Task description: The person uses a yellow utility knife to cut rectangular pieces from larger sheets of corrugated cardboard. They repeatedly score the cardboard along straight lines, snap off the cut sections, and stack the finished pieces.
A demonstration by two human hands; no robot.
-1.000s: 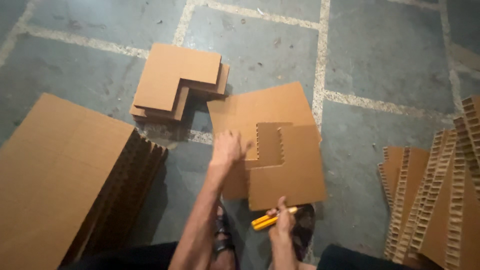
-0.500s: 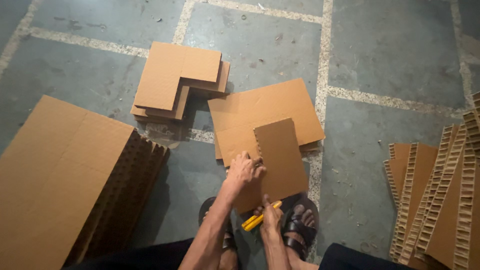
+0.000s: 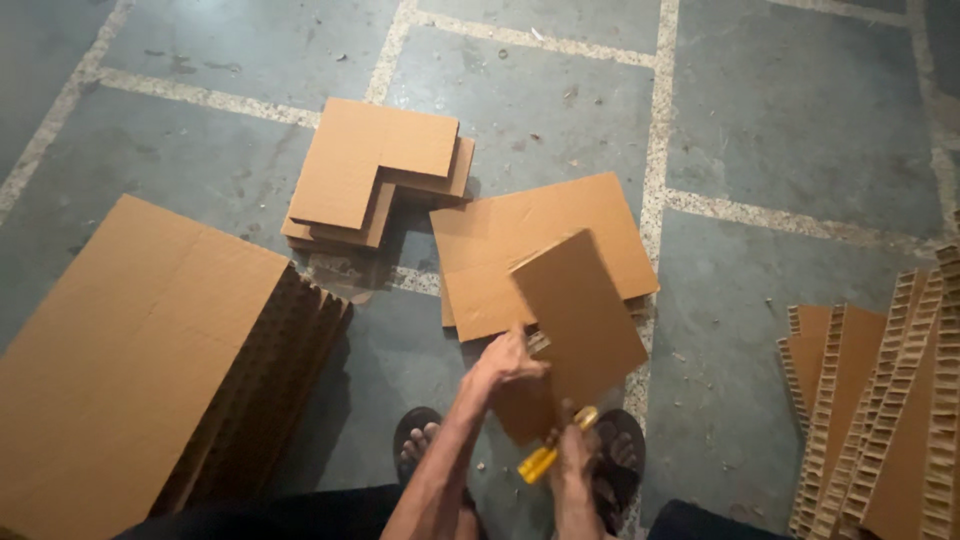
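My left hand [image 3: 508, 362] grips the near edge of a brown cardboard piece [image 3: 578, 318], which is lifted and tilted above the floor. My right hand [image 3: 573, 447] is closed around a yellow-handled tool [image 3: 545, 455] just below that piece. Under and behind the lifted piece lies a larger flat cardboard sheet [image 3: 520, 235]. My two feet in dark sandals [image 3: 620, 465] show below the hands.
A stack of L-shaped cardboard pieces [image 3: 370, 170] lies on the floor behind the sheet. A thick stack of large honeycomb cardboard panels [image 3: 140, 350] fills the left. More honeycomb panels [image 3: 890, 400] lean at the right edge. The floor is grey stone tile [image 3: 800, 120] with pale joints.
The left hand has pulled the cardboard piece off the flat sheet toward me and raised it. The right hand with the yellow tool has come up under it.
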